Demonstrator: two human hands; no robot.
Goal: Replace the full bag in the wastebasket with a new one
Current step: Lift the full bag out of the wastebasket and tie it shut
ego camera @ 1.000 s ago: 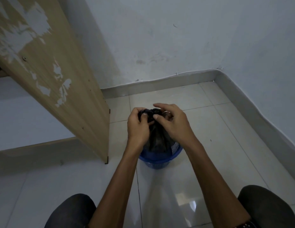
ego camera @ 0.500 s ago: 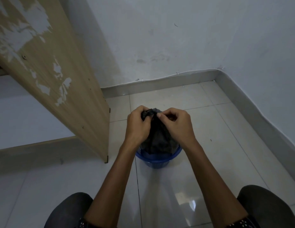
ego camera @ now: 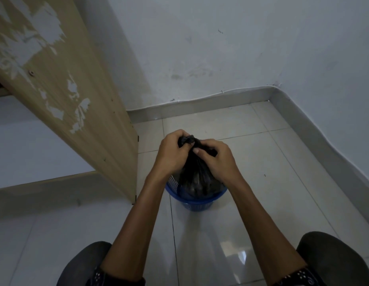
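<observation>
The black trash bag (ego camera: 197, 172) sits in the blue wastebasket (ego camera: 195, 200) on the tiled floor (ego camera: 282, 182), its gathered neck pulled up above the rim. Both hands hold that bunched top — the left hand (ego camera: 171, 153) grips one side with curled fingers, the right hand (ego camera: 216, 157) pinches the other with its thumb on the plastic. A worn wooden cabinet panel (ego camera: 66, 83) stands just left of the wastebasket — the knees (ego camera: 332, 256) frame the lower edge.

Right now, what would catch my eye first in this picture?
At centre, the left hand and right hand pinch the gathered neck of a black bag, which sits in a blue wastebasket on the pale tiled floor. On the left stands a wooden panel with flaking surface patches.
</observation>
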